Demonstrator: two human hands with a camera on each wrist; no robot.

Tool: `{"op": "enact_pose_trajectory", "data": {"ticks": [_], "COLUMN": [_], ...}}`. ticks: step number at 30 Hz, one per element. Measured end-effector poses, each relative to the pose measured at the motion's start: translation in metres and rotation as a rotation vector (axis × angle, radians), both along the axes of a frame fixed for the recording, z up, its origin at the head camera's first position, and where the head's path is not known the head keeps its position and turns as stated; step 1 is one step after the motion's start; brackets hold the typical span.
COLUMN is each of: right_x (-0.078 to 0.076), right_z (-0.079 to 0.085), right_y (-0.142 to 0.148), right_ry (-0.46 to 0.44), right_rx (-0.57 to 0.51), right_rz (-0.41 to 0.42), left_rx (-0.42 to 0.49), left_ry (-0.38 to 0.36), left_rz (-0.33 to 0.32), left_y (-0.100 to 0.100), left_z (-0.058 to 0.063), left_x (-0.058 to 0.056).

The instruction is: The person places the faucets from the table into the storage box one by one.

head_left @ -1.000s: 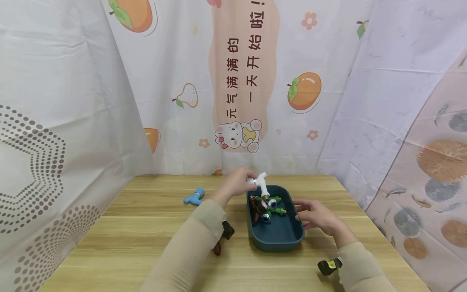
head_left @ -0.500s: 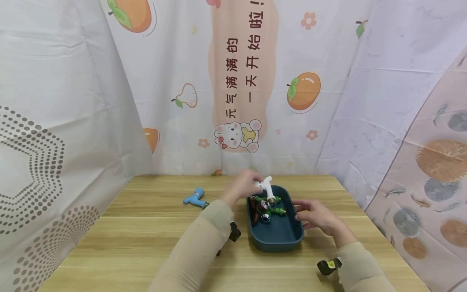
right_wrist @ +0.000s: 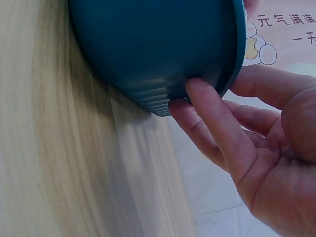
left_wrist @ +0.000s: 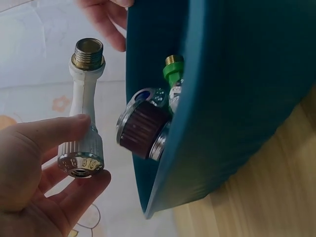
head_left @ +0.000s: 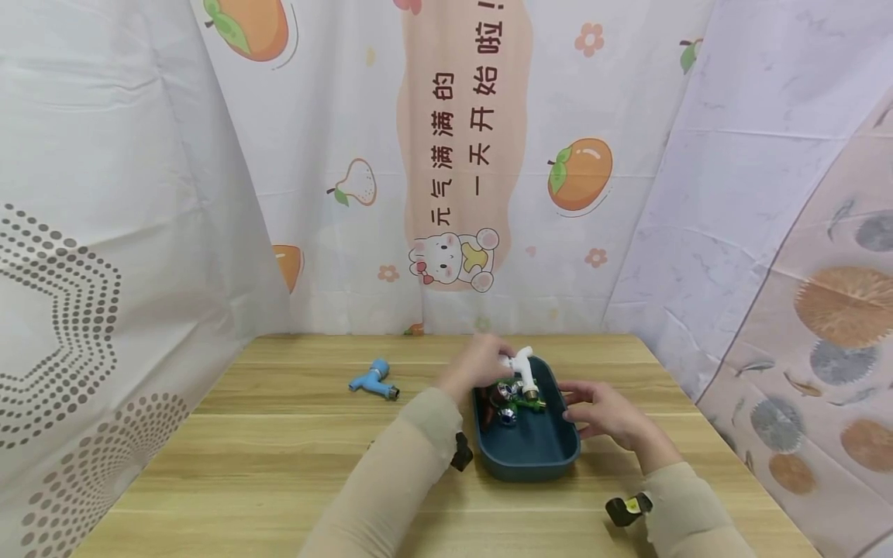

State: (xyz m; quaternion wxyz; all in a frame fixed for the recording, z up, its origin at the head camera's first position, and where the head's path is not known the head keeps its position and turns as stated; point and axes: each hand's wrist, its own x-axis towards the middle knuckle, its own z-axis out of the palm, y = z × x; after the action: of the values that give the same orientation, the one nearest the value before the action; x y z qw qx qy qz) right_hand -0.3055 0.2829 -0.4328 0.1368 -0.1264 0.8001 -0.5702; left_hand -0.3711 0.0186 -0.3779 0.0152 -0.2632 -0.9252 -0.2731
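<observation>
In the head view my left hand point(head_left: 481, 363) holds a white tap point(head_left: 525, 373) over the far part of a dark teal plastic bin point(head_left: 526, 471). The left wrist view shows thumb and fingers around the tap's ribbed knob, its threaded end point(left_wrist: 89, 52) pointing away. Inside the bin lie several taps, among them a green tap point(left_wrist: 173, 71) and one with a dark brown knob point(left_wrist: 143, 129). My right hand point(right_wrist: 256, 133) grips the bin's right side, fingertips point(right_wrist: 201, 89) against the outer wall and thumb at the rim.
A blue tap point(head_left: 374, 380) lies on the wooden table point(head_left: 279, 465), left of the bin. A black wrist camera point(head_left: 629, 509) sits by the right sleeve, another point(head_left: 462, 452) by the left. Printed curtains point(head_left: 335, 232) stand behind and at both sides.
My left hand has moved right and toward me with the white tap, lowering it over the bin. The blue tap has come into fuller view. My right hand has stayed at the bin's side.
</observation>
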Motion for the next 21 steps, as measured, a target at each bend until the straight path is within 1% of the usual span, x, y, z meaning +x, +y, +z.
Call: {"op": "enact_pose_trajectory", "data": {"ticks": [4, 10, 15, 21], "right_x": [-0.001, -0.002, -0.002, -0.001], "right_z": [-0.001, -0.001, 0.000, 0.000], "right_y": [0.000, 0.000, 0.000, 0.001], "right_ry": [0.002, 0.005, 0.004, -0.001], "right_rx": [-0.005, -0.005, -0.008, -0.004], "right_rz": [0.006, 0.008, 0.008, 0.009], "left_rx": [-0.031, -0.076, -0.087, -0.087], "left_ry": [0.007, 0.042, 0.030, 0.004], "left_rz": [0.016, 0.019, 0.006, -0.006], "left_y": [0.005, 0.008, 0.012, 0.016], "left_z": [-0.003, -0.006, -0.008, -0.008], "left_x": [0.000, -0.001, -0.001, 0.003]}}
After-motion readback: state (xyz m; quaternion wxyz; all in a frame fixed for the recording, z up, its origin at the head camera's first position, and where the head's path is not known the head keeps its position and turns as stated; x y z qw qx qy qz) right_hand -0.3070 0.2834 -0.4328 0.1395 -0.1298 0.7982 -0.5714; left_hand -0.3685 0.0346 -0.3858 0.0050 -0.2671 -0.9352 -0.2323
